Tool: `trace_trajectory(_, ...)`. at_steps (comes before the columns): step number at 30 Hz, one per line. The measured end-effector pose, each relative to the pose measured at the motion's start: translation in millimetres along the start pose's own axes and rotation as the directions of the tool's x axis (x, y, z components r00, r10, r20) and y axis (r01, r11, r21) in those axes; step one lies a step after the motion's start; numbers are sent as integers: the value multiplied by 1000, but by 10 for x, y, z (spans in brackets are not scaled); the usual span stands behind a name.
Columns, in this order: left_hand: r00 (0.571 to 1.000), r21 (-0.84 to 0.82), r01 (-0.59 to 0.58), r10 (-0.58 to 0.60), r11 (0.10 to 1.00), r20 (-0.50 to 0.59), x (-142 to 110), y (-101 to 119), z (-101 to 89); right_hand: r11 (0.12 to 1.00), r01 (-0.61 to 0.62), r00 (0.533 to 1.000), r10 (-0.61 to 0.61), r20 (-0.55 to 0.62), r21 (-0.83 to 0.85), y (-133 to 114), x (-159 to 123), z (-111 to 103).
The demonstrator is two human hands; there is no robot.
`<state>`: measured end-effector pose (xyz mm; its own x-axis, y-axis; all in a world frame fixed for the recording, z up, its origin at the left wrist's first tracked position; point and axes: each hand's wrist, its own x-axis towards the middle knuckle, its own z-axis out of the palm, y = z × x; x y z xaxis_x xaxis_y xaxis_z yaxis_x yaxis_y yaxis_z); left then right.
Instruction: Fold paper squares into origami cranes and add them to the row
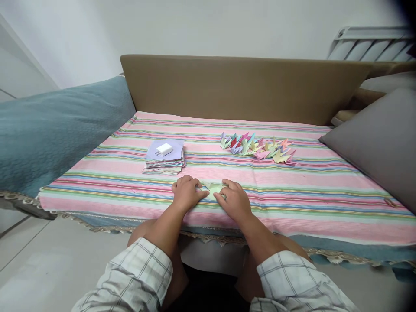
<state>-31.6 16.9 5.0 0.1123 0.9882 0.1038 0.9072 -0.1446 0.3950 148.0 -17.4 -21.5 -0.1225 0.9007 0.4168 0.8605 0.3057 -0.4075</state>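
A small pale green piece of folded paper (213, 189) lies on the striped cloth in front of me, between my hands. My left hand (187, 192) grips its left side, thumb at the lower edge. On the other side my right hand (236, 200) pinches the right part, thumb and fingers curled over it. Fingers cover both ends of the paper, so its full shape is hidden. Beyond my left hand stands a stack of square paper (164, 164) with a lilac sheet on top. A white charger plug (164, 150) rests on that stack.
Several folded paper cranes (256, 147) in mixed colours stand grouped at the back right. The striped cloth (107, 173) covers the sofa seat. A brown backrest (227, 89) rises behind, a blue armrest (65, 125) is at left, and a grey cushion (380, 138) at right.
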Motion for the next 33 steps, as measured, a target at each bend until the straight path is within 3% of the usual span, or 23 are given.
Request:
trace_trajectory(16, 997, 17, 79, -79, 997, 23, 66, -12, -42, 1000, 2, 1000, -3, -27, -15, -8, -9, 13)
trace_trajectory(21, 998, 56, 55, -54, 997, -12, 97, -44, -30, 1000, -7, 1000, 7, -24, -20, -2, -8, 17)
trace_trajectory(24, 991, 98, 56, -44, 994, -123, 96, -57, -38, 1000, -7, 1000, 6, -23, -15, -1, -9, 18)
trace_trajectory(27, 940, 114, -10, 48, 993, -338, 17, -57, -84, 1000, -9, 1000, 9, -14, -11, 0, -7, 15)
trace_trajectory(29, 879, 92, -218, 236, 972, -414, -96, -52, -114, 1000, -9, 1000, 9, -7, -13, 1, -5, 14)
trace_trajectory(31, 768, 63, -516, 494, 854, -408, -240, -46, -115, 1000, -6, 1000, 5, -7, -17, 5, -2, 17)
trace_trajectory(33, 652, 84, -693, 672, 716, -350, -380, -43, -73, 1000, 3, 1000, -3, -12, -19, 10, -1, 24)
